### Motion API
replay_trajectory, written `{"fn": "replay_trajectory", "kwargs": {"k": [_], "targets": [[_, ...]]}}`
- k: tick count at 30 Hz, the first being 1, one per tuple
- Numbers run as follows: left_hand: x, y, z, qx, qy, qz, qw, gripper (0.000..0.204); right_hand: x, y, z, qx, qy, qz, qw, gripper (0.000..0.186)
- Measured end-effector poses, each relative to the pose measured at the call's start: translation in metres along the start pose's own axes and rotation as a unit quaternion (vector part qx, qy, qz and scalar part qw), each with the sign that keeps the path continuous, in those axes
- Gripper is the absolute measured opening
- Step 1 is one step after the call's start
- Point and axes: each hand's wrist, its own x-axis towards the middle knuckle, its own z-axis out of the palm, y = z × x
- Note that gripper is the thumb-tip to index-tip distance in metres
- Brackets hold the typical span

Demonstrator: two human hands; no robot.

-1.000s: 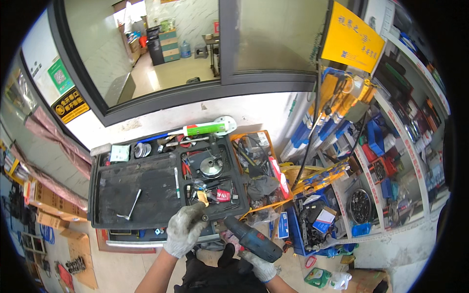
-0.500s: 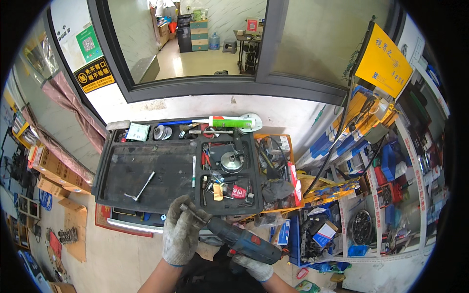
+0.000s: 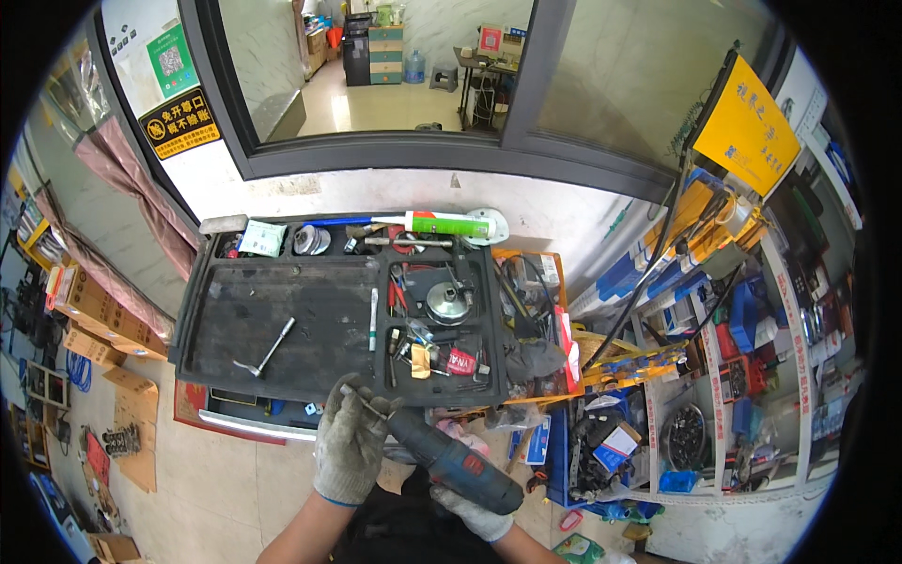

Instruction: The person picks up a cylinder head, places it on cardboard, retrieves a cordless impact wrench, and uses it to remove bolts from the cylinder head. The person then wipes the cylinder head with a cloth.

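Note:
My left hand (image 3: 349, 449), in a soiled grey knit glove, is closed on a small metal socket piece (image 3: 374, 409) at the nose of a dark blue-grey cordless power tool (image 3: 455, 461); its fingers partly hide the piece. My right hand (image 3: 472, 512), also gloved, grips the tool from below, mostly hidden under its body. Beyond them is the black tool cart top (image 3: 240, 320), with a ratchet wrench (image 3: 275, 350), a white marker (image 3: 373, 320), a round metal cap tool (image 3: 449, 303), small bits and a green sealant tube (image 3: 449, 224).
An orange crate (image 3: 568, 385) of tools adjoins the cart's right side, and a blue crate (image 3: 561, 475) sits below. Cluttered shelves (image 3: 763, 371) line the right. Cardboard boxes (image 3: 111, 320) stand at left beside a pink curtain (image 3: 122, 197). A window frame (image 3: 376, 158) spans the wall ahead.
My left hand has turned upright and brought the metal piece onto the tool's nose. The tool has risen and stayed angled toward that hand. The camera view has shifted.

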Motion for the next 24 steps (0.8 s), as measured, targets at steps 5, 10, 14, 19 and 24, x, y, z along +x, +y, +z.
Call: {"fn": "replay_trajectory", "kwargs": {"k": [5, 10, 14, 19, 24], "targets": [[0.003, 0.005, -0.014, -0.002, 0.014, 0.01, 1.0, 0.028, 0.012, -0.013, 0.001, -0.125, -0.041, -0.038, 0.991, 0.05], [0.009, 0.004, -0.028, -0.002, 0.004, -0.024, 1.0, 0.029, 0.01, 0.004, 0.009, -0.085, -0.063, -0.014, 0.994, 0.053], [0.008, 0.009, -0.02, 0.04, -0.004, -0.049, 0.998, 0.026, 0.027, -0.012, 0.021, -0.236, -0.034, -0.152, 0.959, 0.051], [0.008, 0.016, -0.013, -0.019, 0.067, -0.164, 0.984, 0.02, 0.034, 0.0, 0.031, -0.275, -0.068, -0.172, 0.944, 0.048], [-0.002, 0.022, 0.002, 0.039, 0.145, -0.147, 0.978, 0.03, 0.038, -0.01, 0.026, -0.298, -0.157, -0.215, 0.917, 0.056]]}}
